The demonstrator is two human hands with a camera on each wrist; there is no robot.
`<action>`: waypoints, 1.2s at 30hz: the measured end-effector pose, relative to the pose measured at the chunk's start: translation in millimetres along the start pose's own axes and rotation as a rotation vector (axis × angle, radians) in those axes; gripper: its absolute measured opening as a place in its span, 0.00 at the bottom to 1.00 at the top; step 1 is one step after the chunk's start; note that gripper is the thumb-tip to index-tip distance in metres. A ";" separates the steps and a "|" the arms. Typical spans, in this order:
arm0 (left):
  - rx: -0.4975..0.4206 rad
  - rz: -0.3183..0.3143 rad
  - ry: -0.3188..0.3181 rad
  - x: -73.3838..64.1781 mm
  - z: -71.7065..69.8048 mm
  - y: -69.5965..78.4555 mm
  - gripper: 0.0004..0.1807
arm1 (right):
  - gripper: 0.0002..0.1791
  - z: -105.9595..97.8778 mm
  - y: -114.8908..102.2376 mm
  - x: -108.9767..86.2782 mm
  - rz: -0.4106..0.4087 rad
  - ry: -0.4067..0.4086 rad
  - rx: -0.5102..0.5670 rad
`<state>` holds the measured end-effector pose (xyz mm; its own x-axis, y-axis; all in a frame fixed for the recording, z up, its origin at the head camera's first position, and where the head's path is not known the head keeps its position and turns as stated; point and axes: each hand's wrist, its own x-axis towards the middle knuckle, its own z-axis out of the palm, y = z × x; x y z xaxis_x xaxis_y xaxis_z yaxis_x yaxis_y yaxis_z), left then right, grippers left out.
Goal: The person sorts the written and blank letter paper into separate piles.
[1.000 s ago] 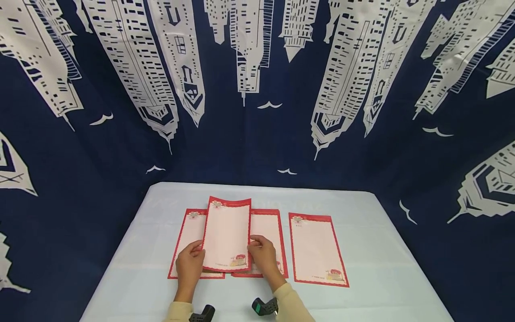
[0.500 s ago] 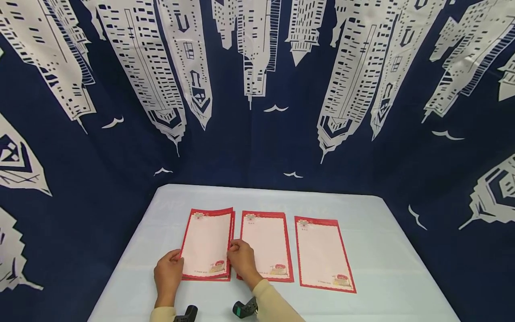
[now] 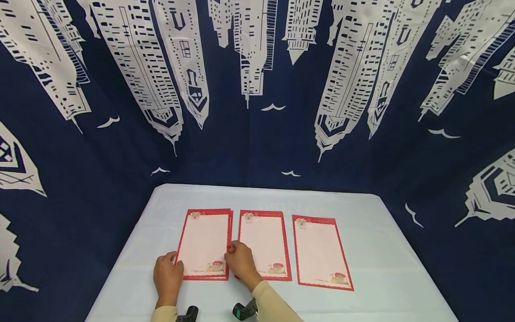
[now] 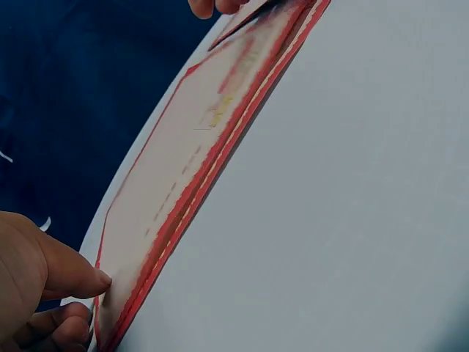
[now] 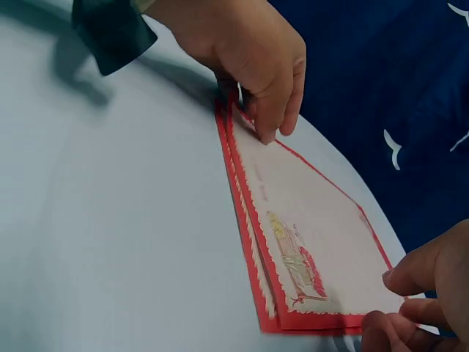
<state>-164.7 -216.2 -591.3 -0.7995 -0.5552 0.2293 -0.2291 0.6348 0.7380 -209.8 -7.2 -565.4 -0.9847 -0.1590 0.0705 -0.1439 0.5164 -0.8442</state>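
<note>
1. On the white table, the red-bordered top sheet is lying slightly offset over a lower sheet.
2. Left hand is pinching the top sheet's left edge; right hand is pinching its right edge.
3. Middle sheet and far-right sheet are lying alongside.

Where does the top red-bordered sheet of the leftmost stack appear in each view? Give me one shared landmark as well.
Head: the top sheet lies left of centre, in the lower half.
Left wrist: the top sheet slants from the lower left up to the top edge.
Right wrist: the top sheet fills the area right of centre.
Shared landmark: the left hand, at the sheet's left edge.
</note>
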 end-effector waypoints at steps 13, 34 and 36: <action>-0.203 0.023 -0.086 -17.6 12.7 43.9 0.19 | 0.13 -66.1 40.3 -8.3 0.067 0.170 -0.002; -0.222 0.180 -0.430 -63.4 76.7 101.6 0.26 | 0.14 -112.9 85.7 -34.3 0.184 0.322 -0.211; -0.216 0.186 -0.427 -65.3 78.0 103.6 0.26 | 0.13 -113.5 85.0 -36.4 0.179 0.319 -0.209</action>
<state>-179.5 -72.3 -579.3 -0.9816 -0.1458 0.1229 0.0226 0.5511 0.8341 -197.3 138.1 -579.4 -0.9722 0.2004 0.1212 0.0480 0.6770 -0.7344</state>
